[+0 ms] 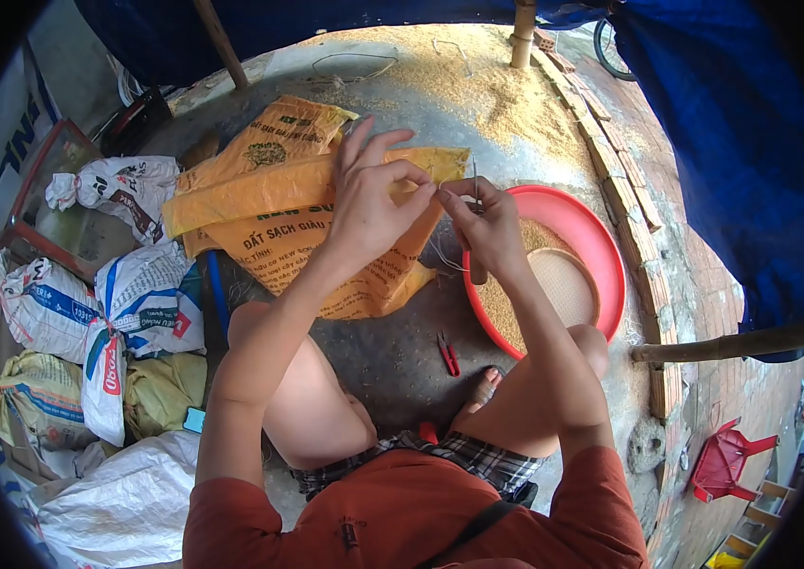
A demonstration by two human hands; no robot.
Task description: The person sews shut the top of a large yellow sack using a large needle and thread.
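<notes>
My left hand (pixel 371 190) is closed in a pinch of thumb and forefinger, its other fingers raised, over the yellow end of an orange printed sack (pixel 298 248). What the pinch holds is too small to make out. Fingertip to fingertip with it, my right hand (pixel 487 228) is closed around a small knife (pixel 475 169); the thin blade points up and the brown handle shows below the palm. A loose white thread (pixel 440 256) hangs beneath the hands. The sack lies spread and creased in front of my knees.
A red basin (pixel 612 270) of grain with a round tray (pixel 568 289) stands at the right. Red-handled pliers (pixel 447 355) lie on the floor. Filled sacks (pixel 151 299) crowd the left. Grain (pixel 506 100) spreads behind, along a brick edge (pixel 644 251). A red stool (pixel 732 462) is far right.
</notes>
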